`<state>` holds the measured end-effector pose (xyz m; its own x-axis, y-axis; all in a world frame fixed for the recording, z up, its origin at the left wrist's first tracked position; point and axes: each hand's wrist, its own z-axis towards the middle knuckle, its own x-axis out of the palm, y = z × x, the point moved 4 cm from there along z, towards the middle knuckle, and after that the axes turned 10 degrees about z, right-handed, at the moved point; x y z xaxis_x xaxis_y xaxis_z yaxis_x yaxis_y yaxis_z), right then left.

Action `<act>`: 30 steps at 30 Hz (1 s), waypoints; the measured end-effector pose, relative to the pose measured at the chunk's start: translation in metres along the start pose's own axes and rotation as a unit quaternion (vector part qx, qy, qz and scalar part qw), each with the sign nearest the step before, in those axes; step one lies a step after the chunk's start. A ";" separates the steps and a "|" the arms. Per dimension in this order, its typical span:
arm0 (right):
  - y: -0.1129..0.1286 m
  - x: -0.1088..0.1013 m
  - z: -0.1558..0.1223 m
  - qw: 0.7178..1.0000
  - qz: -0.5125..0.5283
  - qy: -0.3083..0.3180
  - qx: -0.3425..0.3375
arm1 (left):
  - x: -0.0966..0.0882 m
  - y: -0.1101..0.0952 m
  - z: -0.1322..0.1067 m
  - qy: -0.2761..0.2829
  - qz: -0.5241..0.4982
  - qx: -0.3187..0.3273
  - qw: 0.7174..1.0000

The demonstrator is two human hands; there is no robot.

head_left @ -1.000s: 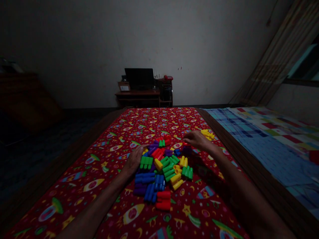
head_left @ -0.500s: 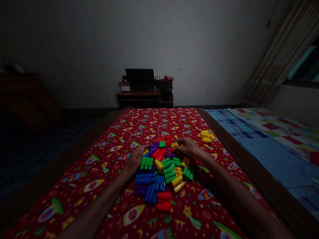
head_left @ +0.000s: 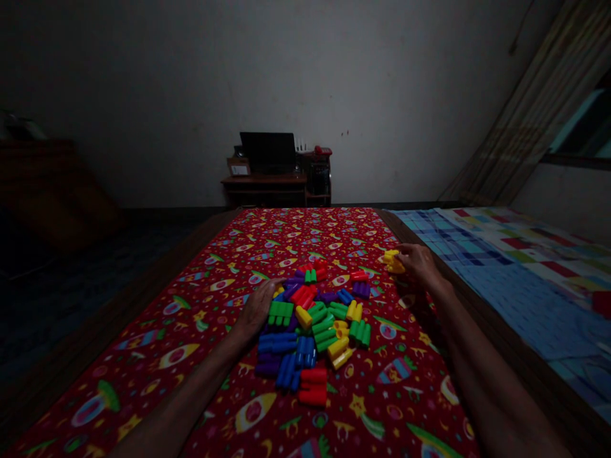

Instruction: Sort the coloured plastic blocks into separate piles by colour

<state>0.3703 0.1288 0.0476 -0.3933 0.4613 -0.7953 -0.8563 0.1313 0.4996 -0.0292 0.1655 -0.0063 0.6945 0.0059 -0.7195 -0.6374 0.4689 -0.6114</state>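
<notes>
A loose pile of plastic toy building blocks in green (head_left: 324, 331), blue (head_left: 277, 342), red (head_left: 314, 386), purple (head_left: 268, 368) and yellow (head_left: 339, 350) lies before me. My left hand (head_left: 256, 308) rests against the left side of this pile, fingers extended beside a green block (head_left: 281, 312). To the right, near the table's edge, my right hand (head_left: 418, 262) has its fingertips closed on a yellow block at a small cluster of yellow blocks (head_left: 392, 257). Its fingers partly cover that cluster, so which block it grips is hard to make out.
A red patterned cloth (head_left: 186, 381) covers the long table. Beyond its far end stands a small desk (head_left: 265, 180) with a dark monitor (head_left: 268, 150). On the right is a surface with blue checked and multicoloured covers (head_left: 477, 273). A curtain (head_left: 520, 127) hangs at the window.
My right hand has carried a yellow block rightward from the pile's far side to the yellow cluster. Red, purple and blue blocks it had covered now show. My left hand has stayed put.
</notes>
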 end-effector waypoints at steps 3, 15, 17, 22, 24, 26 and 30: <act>0.027 -0.006 -0.003 0.999 0.029 0.006 -0.027 | 0.000 0.001 0.000 0.002 0.006 -0.001 1.000; 0.144 0.033 -0.087 0.890 -0.106 0.382 -0.226 | 0.000 0.000 0.000 0.004 -0.005 0.000 1.000; 0.139 0.028 -0.080 0.896 -0.090 0.371 -0.227 | 0.001 0.000 0.000 0.004 -0.002 0.003 1.000; 0.089 -0.010 -0.030 0.971 0.007 0.204 -0.122 | 0.001 0.001 0.002 -0.001 -0.006 0.007 1.000; 0.054 -0.022 -0.012 0.993 0.018 0.100 -0.053 | 0.001 0.000 0.002 0.000 -0.008 0.004 1.000; 0.022 -0.025 0.000 0.999 0.012 0.040 0.007 | 0.000 -0.001 0.002 0.002 -0.010 0.002 1.000; -0.002 -0.013 0.003 0.991 0.108 0.062 0.044 | 0.002 0.001 0.002 0.010 -0.003 -0.004 1.000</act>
<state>0.3782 0.1248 0.0580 -0.6074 0.3762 -0.6996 -0.7172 0.1190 0.6867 -0.0278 0.1672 -0.0073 0.6916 -0.0143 -0.7221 -0.6357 0.4626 -0.6180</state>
